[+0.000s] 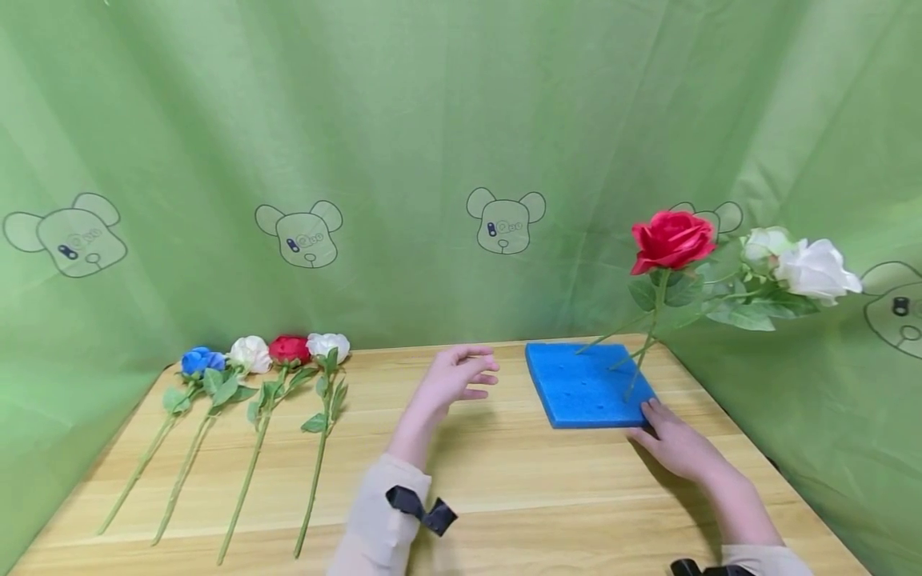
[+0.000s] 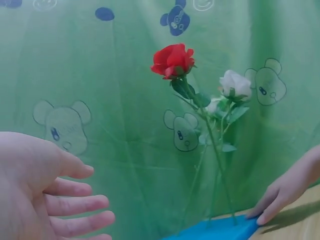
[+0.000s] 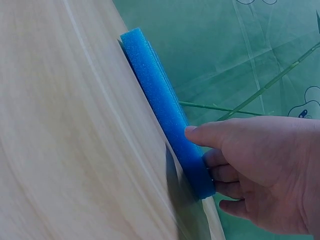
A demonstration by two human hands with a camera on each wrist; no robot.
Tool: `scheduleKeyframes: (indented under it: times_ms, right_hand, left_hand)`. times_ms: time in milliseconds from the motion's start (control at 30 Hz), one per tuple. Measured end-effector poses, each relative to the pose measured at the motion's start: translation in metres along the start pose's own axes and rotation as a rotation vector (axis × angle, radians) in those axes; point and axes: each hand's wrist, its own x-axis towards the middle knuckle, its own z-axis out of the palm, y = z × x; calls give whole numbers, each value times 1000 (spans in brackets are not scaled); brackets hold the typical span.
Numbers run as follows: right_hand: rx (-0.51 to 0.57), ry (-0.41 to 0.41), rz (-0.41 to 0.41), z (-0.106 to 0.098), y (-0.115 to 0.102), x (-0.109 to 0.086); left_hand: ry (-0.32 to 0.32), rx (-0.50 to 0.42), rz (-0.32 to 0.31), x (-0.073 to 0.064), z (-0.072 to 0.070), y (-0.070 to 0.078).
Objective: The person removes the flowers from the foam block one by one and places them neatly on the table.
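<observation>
At the table's right side lies a blue foam board [image 1: 587, 392]. A red rose [image 1: 672, 242] and two white roses [image 1: 817, 270] stand in it on thin green stems, the white ones leaning right. My right hand [image 1: 680, 444] grips the board's near right corner, thumb [image 3: 200, 134] against the front edge and fingers along the side. To the left of the board my left hand [image 1: 454, 378] hovers over the table, fingers [image 2: 80, 205] relaxed and apart, with nothing in it.
On the wooden table [image 1: 519, 504], at the left, lie a blue rose [image 1: 203, 362], a cream-white rose [image 1: 250, 354], a second red rose [image 1: 290, 350] and another white rose [image 1: 328, 346], stems toward me. A green curtain [image 1: 403, 160] with bear drawings surrounds the table.
</observation>
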Motion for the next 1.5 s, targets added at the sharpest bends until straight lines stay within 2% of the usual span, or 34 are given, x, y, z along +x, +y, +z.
scheduleKeyframes:
  times_ms: [300,667,833,1000,1233,1500]
  right_hand:
    - [4,-12,9,0,1,0]
    - [-8,-9,7,-1,0,1]
    - [-10,-9,6,1,3,1]
    - [-7,-2,0,3,4,2]
    - [-8,5,-4,3,4,3]
    - [2,15,17,0,0,-1]
  left_hand:
    - [62,-180,14,18,45,-22]
    - [106,-323,70,32,96,-38]
    - [128,-400,85,38,114,-43]
    - [150,-476,95,46,126,-51]
    - [162,-488,109,58,139,-66]
    - [104,-425,144,76,154,-81]
